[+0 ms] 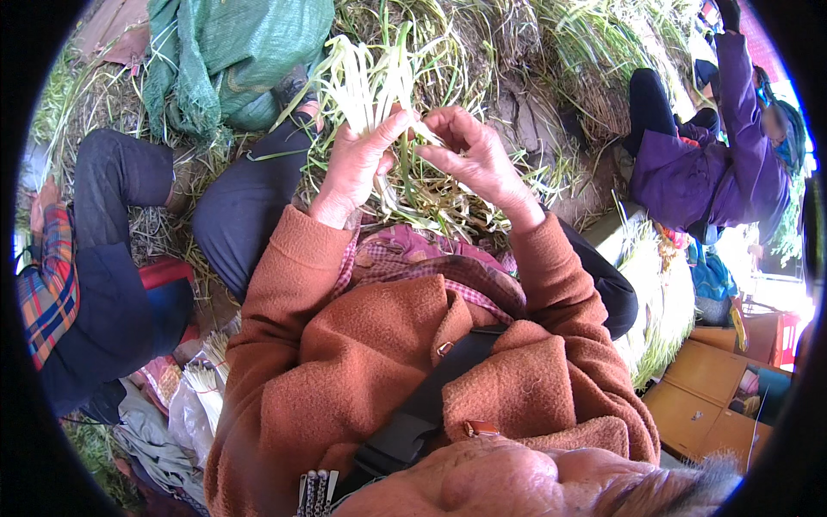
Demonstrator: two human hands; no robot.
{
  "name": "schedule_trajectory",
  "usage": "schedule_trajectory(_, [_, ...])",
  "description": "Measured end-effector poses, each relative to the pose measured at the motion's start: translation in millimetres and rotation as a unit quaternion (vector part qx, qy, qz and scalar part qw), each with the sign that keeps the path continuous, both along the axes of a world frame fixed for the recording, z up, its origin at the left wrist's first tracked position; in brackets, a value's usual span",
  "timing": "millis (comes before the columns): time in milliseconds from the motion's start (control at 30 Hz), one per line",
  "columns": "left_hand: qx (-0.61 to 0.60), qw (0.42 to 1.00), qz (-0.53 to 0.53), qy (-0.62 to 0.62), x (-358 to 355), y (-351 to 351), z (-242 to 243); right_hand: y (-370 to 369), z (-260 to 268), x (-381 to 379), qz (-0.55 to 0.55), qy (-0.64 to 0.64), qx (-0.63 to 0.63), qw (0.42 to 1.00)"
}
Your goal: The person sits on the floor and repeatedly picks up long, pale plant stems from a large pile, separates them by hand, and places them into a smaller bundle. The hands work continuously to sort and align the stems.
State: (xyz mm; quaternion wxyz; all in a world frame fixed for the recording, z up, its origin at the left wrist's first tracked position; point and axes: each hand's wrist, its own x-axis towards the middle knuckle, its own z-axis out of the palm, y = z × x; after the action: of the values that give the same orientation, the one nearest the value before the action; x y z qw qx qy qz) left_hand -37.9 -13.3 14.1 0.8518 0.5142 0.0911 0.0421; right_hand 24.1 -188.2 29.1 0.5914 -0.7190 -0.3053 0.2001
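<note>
My left hand [362,158] grips a bunch of pale leafy stalks [362,90], whose white-green ends fan upward past the thumb. Close beside it, my right hand [475,152] is bent inward, with one pale stalk [426,132] running between its thumb and fingers. A green leaf hangs down between the two hands. Below them, loose trimmed stalks and dry leaves [446,207] lie in a heap over my lap, at the edge of a pink checked cloth [426,258].
A green woven sack [252,58] stands at the upper left. Heaps of long green stalks [594,45] cover the ground ahead. One person in plaid [52,278] sits at left, another in purple [704,174] at right. Cardboard boxes [691,394] stand lower right.
</note>
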Motion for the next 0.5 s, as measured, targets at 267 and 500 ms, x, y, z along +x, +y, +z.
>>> schedule_trajectory(267, [-0.053, 0.997, 0.040, 0.036, 2.5, -9.8, -1.1, 21.8, -4.6, -3.2, -0.129, -0.413, -0.024, 0.901])
schedule_trajectory(500, [-0.042, 0.997, 0.041, 0.044, 4.7, -7.5, -1.7, 23.2, -1.8, 0.9, -0.120, -0.541, -0.046, 0.831])
